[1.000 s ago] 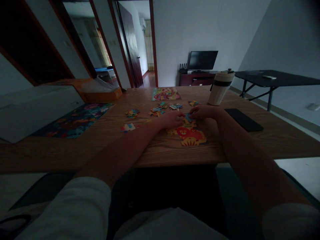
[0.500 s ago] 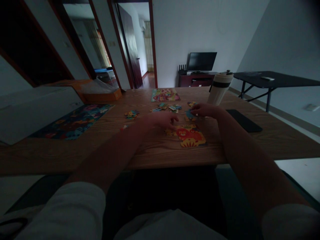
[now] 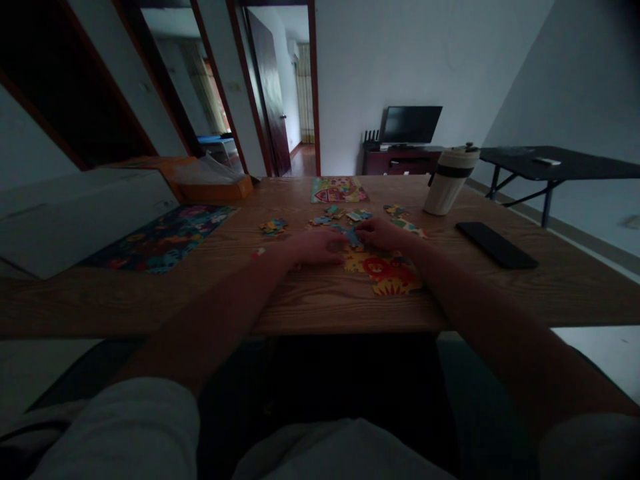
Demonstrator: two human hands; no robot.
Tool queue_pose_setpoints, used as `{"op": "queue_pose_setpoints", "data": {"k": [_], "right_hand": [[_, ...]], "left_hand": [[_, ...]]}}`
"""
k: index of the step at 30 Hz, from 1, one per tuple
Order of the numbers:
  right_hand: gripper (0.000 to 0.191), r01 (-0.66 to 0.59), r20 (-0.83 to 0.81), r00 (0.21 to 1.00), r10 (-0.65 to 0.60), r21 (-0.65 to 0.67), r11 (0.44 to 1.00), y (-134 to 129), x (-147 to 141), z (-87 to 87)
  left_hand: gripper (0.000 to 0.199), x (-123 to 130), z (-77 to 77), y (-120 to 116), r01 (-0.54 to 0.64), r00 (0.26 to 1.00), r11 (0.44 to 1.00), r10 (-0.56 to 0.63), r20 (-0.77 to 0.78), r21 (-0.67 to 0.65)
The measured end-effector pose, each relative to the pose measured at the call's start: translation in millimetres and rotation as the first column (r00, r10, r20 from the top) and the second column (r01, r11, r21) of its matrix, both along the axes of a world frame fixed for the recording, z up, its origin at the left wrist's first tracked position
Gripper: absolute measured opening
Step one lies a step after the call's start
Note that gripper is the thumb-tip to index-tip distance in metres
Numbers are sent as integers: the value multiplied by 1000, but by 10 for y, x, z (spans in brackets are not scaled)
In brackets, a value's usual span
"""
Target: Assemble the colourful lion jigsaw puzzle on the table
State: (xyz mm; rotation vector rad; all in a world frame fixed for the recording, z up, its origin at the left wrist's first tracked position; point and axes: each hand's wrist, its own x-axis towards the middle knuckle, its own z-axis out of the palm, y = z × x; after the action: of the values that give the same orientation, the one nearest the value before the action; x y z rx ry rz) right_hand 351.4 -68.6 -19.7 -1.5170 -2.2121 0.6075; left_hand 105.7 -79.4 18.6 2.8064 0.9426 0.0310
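Note:
My right hand [image 3: 376, 233] pinches a blue puzzle piece [image 3: 353, 237] just above the table. My left hand [image 3: 316, 247] is close beside it on the left, its fingers curved and apart, with nothing visible between them. Below the hands lies a partly joined puzzle [image 3: 393, 272] with red animals on yellow. Yellow puzzle pieces [image 3: 354, 261] adjoin its left side. Loose pieces [image 3: 359, 215] lie behind my hands, and another small pile [image 3: 273, 227] sits to the left. My right forearm covers part of the puzzle's right edge.
A colourful picture sheet [image 3: 340, 190] lies at the table's far side. On the right stand a cream tumbler [image 3: 450, 181] and a flat black phone-like object [image 3: 495, 245]. At left are a dark patterned sheet [image 3: 165, 240], a white box [image 3: 120, 207] and an orange box [image 3: 215, 190].
My right hand has moved left with the blue piece, from the puzzle's far right side to beside my left hand. My left hand has shifted slightly. The view has turned a little left.

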Motion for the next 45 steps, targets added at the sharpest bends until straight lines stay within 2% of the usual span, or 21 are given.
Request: {"op": "queue_pose_setpoints", "data": {"k": [4,7,13,19,25,30,33,37,39,42,43,45], "right_hand": [[26,4,124,992,-9,41,999,-19,37,-8],[24,11,130,991,-13,15,1000,-56,-11,10],[28,-44,148,988,44,0,999,-116,-97,70],[41,-110,170,978,123,-83,990,-110,37,115],[46,-87,146,984,102,-108,990,-102,75,96],[39,-84,166,981,97,-81,993,-118,47,120],[30,-19,113,993,22,-27,999,-88,143,165],[28,173,40,984,-174,28,985,12,454,226],[29,320,9,947,-321,42,946,57,648,246],[31,539,-2,841,-541,89,837,85,891,248],[31,582,9,810,-586,101,807,85,944,240],[32,615,40,782,-622,114,781,84,1000,210]], "left_hand": [[66,51,47,-75,-17,997,1000,17,-75,-7],[78,11,40,-56,-40,996,999,39,-75,-12],[63,-20,15,-14,-8,997,1000,8,-72,-7],[61,-25,31,-24,-1,997,1000,1,-82,1],[62,-37,12,-3,17,997,1000,-15,-80,17],[56,-29,19,-2,43,995,999,-43,-86,4],[51,-18,25,-14,41,996,999,-41,-82,-1],[48,15,50,-68,46,996,999,-45,-73,13],[44,40,75,-114,43,996,999,-41,-80,27],[39,69,109,-180,36,995,997,-29,-95,63],[38,71,117,-196,35,995,997,-27,-99,74],[39,62,130,-216,32,994,996,-23,-107,84]]}}
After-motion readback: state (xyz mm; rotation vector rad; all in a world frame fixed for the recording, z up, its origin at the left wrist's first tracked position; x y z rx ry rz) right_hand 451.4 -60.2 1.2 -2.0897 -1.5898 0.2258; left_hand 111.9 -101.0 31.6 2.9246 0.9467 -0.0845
